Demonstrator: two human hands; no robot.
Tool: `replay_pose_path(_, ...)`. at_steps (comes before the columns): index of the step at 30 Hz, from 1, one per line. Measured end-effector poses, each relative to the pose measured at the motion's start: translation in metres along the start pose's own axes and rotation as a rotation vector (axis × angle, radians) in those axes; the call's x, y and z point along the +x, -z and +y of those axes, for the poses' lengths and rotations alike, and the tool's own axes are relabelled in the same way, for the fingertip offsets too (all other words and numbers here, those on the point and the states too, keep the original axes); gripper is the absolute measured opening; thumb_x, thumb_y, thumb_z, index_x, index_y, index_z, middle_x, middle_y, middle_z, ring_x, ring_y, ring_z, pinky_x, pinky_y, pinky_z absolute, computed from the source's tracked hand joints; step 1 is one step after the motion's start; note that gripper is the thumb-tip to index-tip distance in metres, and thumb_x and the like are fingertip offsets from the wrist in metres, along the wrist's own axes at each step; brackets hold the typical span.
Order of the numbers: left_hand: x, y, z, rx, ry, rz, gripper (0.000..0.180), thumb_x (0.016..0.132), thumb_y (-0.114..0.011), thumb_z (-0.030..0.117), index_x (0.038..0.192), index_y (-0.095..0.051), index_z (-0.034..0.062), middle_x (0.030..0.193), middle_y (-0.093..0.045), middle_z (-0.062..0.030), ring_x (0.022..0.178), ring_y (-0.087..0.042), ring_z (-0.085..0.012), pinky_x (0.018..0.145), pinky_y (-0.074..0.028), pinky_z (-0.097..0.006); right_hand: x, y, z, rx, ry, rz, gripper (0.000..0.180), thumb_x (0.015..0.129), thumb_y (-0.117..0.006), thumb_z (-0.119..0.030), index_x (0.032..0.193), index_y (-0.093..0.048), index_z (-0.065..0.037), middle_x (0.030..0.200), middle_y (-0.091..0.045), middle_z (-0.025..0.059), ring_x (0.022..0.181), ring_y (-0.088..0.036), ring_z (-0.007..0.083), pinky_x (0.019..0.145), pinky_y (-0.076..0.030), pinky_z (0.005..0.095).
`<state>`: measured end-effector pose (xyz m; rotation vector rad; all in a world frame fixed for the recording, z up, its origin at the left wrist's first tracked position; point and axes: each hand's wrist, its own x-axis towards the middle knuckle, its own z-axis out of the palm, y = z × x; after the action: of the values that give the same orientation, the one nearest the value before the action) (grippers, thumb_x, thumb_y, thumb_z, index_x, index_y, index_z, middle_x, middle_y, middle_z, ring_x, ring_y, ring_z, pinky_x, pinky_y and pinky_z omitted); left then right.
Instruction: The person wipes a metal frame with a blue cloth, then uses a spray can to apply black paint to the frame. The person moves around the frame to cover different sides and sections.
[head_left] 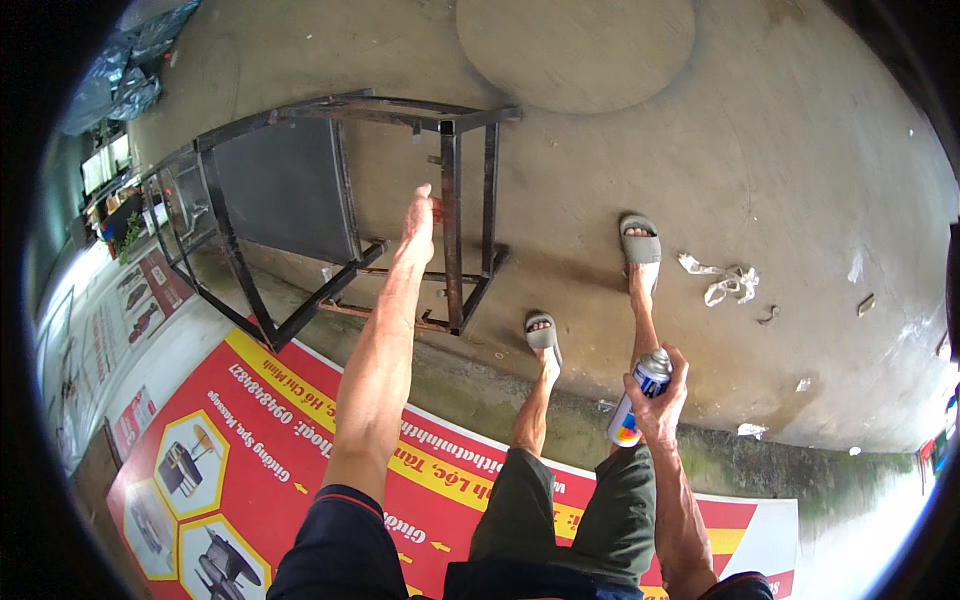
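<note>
My left arm reaches forward to a black metal frame (452, 230), and my left hand (418, 225) is at its near upright post. The thumb points up and the fingertips curl against the post's side. Dark square tubing makes up the frame, which stands on the floor to the left and has a dark flat panel (285, 185) within it. On the right, my right hand (662, 405) is wrapped around a spray can (640, 395) with a blue, white and orange body and a silvery top. The can is tilted, well apart from the frame.
My sandalled feet (641, 243) stand on the concrete floor (570, 180). White scraps of cloth or string (725, 280) and small litter lie to their right. A red and yellow printed banner (300, 420) spreads behind my legs. Crumpled plastic (135, 90) sits far left.
</note>
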<state>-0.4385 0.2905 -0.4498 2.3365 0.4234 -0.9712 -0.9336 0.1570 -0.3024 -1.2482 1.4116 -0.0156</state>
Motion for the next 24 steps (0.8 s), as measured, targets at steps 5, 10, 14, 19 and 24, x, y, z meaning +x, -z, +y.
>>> replay_pose_path(5,-0.009,-0.022,0.076,-0.094,-0.085,-0.046,0.048,0.099,-0.055,0.057,0.083,-0.062,0.0131,0.079,-0.062,-0.0035,0.079,-0.056,-0.0197,0.082,-0.040,-0.040,-0.001,0.007,0.003,-0.089,-0.051,0.028,0.076,0.076,-0.088,-0.011,0.143,-0.054,-0.006,0.114,-0.069,0.0186,0.101,-0.069,0.0284,0.092,-0.057,0.0437)
replay_pose_path(10,0.006,-0.052,0.179,-0.159,-0.137,-0.147,0.057,0.099,-0.054,0.061,0.096,-0.068,0.0058,0.095,-0.069,-0.0108,0.092,-0.060,-0.0243,0.095,-0.041,-0.042,-0.003,-0.002,-0.007,-0.058,0.015,0.027,0.076,0.076,-0.088,-0.009,0.143,-0.053,-0.004,0.113,-0.067,0.0152,0.098,-0.067,0.0247,0.092,-0.057,0.0424)
replay_pose_path(14,-0.004,-0.046,0.210,-0.007,-0.254,-0.047,0.085,0.101,-0.051,0.067,0.141,-0.063,-0.0068,0.148,-0.062,-0.0262,0.140,-0.056,-0.0336,0.127,-0.028,-0.046,-0.004,-0.018,-0.029,-0.018,-0.030,-0.024,0.075,0.077,-0.087,-0.006,0.143,-0.053,-0.004,0.112,-0.066,0.0137,0.096,-0.066,0.0220,0.089,-0.057,0.0406)
replay_pose_path(19,-0.063,0.024,0.137,0.342,-0.482,-0.021,0.087,0.103,-0.057,0.057,0.164,-0.039,-0.0027,0.165,-0.041,-0.0325,0.156,-0.040,-0.0441,0.129,-0.032,-0.051,-0.019,-0.038,-0.061,0.127,0.009,-0.055,0.075,0.077,-0.087,-0.007,0.145,-0.053,-0.006,0.112,-0.066,0.0129,0.097,-0.066,0.0224,0.089,-0.057,0.0393)
replay_pose_path(24,-0.177,0.115,-0.077,0.701,-0.185,-0.215,0.074,0.102,-0.063,0.046,0.157,-0.050,-0.0032,0.154,-0.057,-0.0287,0.143,-0.055,-0.0426,0.121,-0.044,-0.050,-0.009,-0.021,-0.107,0.153,0.154,-0.198,0.075,0.081,-0.087,-0.010,0.146,-0.050,-0.007,0.107,-0.068,0.0106,0.093,-0.068,0.0240,0.085,-0.058,0.0394)
